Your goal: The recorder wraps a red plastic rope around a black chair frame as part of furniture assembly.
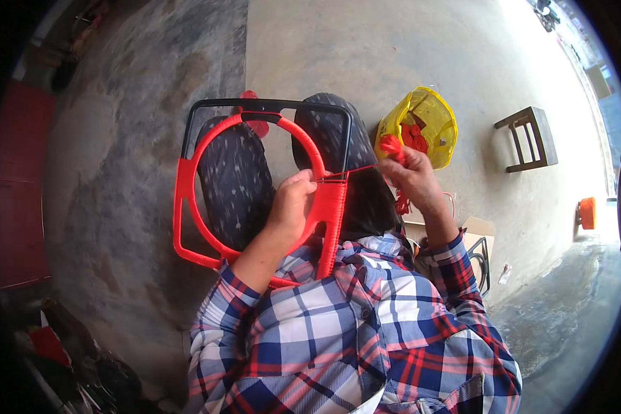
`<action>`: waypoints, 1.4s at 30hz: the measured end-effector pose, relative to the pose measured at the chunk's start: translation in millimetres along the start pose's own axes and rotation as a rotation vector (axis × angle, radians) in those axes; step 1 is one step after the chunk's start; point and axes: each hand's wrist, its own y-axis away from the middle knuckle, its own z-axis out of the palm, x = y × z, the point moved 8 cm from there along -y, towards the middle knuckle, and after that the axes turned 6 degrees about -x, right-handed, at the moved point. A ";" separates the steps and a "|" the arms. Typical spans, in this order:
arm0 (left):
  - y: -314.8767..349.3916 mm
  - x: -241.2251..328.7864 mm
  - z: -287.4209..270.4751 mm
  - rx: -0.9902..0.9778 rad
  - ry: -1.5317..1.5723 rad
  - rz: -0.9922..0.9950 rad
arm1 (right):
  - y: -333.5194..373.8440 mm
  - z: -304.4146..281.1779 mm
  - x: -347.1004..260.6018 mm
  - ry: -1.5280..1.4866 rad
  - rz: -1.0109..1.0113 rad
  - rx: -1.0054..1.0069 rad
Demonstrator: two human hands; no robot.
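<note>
A square black metal frame with a ring inside it [331, 207] rests upright across my lap, much of it wrapped tightly in red cord. Its top bar and upper corners are bare black. My left hand [293, 203] is closed on the ring's right side, the fingertips at the edge of the wrapping. Off to the right, my right hand [415, 178] grips a small bundle of red cord [392, 146]. From there a single strand [363, 168] runs taut to the frame's right bar. My left palm and some fingers are hidden.
A yellow bucket [454, 127] with red cord inside stands beyond my right hand. Further right is a dark wooden stool [531, 140] on the concrete floor. A red object [257, 127] shows behind the frame. Cardboard [477, 226] and black rods lie by my right forearm.
</note>
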 end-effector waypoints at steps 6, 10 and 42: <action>-1.4 -2.1 -1.0 0.038 0.062 -0.050 | 36.1 -14.2 32.5 -0.134 0.099 -0.035; 0.3 -3.4 -4.6 0.041 0.052 -0.050 | 50.8 -6.0 30.2 -0.115 0.081 -0.115; 5.3 3.6 -19.0 0.226 -0.093 0.013 | 8.5 65.8 -43.7 0.876 -0.601 0.042</action>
